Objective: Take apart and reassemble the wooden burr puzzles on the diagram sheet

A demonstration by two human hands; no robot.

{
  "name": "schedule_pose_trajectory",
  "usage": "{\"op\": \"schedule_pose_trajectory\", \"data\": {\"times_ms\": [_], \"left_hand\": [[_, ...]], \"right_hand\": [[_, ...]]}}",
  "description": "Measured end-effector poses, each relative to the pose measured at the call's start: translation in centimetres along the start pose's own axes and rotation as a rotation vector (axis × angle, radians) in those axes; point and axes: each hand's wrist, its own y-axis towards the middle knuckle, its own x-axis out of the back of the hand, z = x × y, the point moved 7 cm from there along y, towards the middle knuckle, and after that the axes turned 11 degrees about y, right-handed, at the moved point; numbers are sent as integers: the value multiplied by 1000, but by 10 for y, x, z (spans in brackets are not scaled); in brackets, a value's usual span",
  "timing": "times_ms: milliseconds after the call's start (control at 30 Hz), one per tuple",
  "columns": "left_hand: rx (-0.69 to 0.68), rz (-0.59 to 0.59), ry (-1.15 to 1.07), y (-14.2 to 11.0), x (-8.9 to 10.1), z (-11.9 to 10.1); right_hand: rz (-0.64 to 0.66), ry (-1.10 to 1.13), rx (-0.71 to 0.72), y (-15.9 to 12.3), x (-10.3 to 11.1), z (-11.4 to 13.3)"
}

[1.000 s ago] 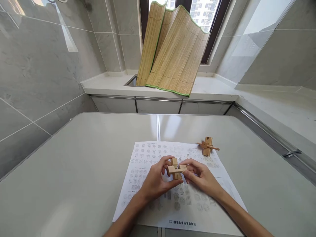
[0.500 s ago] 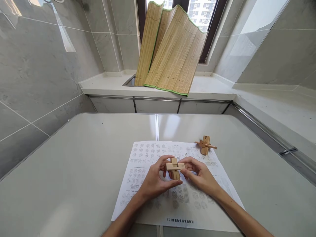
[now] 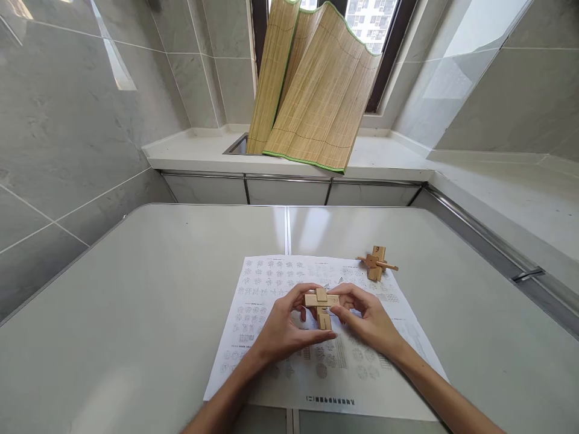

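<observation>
Between my two hands, above a printed sheet (image 3: 271, 386), is a wooden burr puzzle (image 3: 321, 304) of interlocking notched sticks. My left hand (image 3: 283, 328) closes on it from the left, fingers at its upper end and thumb under its lower end. My right hand (image 3: 368, 316) pinches the right end of the crosswise stick between thumb and fingers. A second wooden puzzle cluster (image 3: 376, 264), with a dark mark on one stick, lies at the sheet's far right corner. The inner joints of the held puzzle are hidden.
The pale tabletop (image 3: 136, 313) has a seam (image 3: 286, 232) down its middle. Behind it is a white ledge (image 3: 199, 147) with a folded bamboo mat (image 3: 321, 90) leaning at the window. Grey tiled walls (image 3: 81, 120) stand on both sides.
The crosswise stick has shifted slightly toward the far end of the held puzzle, showing more of the lower stick. Both hands stay in nearly the same place; the view has tilted slightly.
</observation>
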Motion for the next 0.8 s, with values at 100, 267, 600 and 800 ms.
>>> {"op": "schedule_pose_trajectory", "data": {"times_ms": [100, 267, 600, 800], "left_hand": [[7, -23, -21, 0, 0, 0], [57, -53, -50, 1, 1, 5], [155, -272, -12, -1, 19, 17], [153, -306, 0, -2, 22, 18]], "right_hand": [[-8, -13, -6, 0, 0, -2], [-12, -44, -23, 2, 0, -8], [62, -386, 142, -1, -8, 6], [186, -615, 273, -5, -22, 10]]}}
